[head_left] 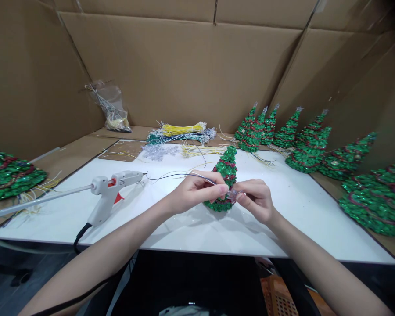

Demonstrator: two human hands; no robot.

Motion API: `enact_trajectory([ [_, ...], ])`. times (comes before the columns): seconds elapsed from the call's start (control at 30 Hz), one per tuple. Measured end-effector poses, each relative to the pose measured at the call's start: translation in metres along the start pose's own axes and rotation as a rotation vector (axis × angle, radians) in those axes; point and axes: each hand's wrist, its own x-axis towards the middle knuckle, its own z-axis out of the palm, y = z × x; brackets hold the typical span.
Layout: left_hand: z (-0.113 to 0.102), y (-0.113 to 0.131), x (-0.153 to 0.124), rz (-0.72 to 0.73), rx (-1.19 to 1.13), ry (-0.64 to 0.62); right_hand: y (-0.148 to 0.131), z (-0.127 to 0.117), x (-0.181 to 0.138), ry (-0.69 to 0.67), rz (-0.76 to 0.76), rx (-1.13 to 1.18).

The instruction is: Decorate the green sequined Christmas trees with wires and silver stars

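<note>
A small green glitter Christmas tree point(226, 172) with red garland stands on the white board point(184, 228) in front of me. My left hand point(197, 189) pinches a thin wire point(171, 176) that trails off to the left. My right hand point(255, 198) pinches a small clear piece point(232, 194) at the same spot, fingertips of both hands meeting just in front of the tree's base. Both hands are closed in a pinch.
A white and red glue gun point(113, 191) lies on the board at left, its cord running off the front edge. Bundles of coloured wires point(182, 134) lie at the back. Several finished green trees point(303, 140) line the right side, one more tree point(9, 173) lies at far left. Cardboard walls surround the table.
</note>
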Motion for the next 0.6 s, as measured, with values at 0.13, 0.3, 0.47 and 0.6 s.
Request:
enact_trajectory([
  [0.13, 0.0001, -0.0002, 0.0008, 0.006, -0.010, -0.005, 0.0010, -0.0005, -0.0006, -0.004, -0.001, 0.009],
  [0.3, 0.0009, -0.0004, 0.0007, 0.016, -0.018, 0.000, 0.0015, -0.0003, -0.0017, 0.001, 0.006, 0.007],
  [0.47, 0.0005, -0.0014, -0.0007, 0.031, -0.017, -0.002, 0.0016, -0.0002, -0.0015, 0.009, 0.006, 0.005],
  [0.6, 0.0003, -0.0024, -0.0002, 0.038, -0.020, 0.001, 0.0016, -0.0004, -0.0014, 0.008, 0.006, 0.003],
])
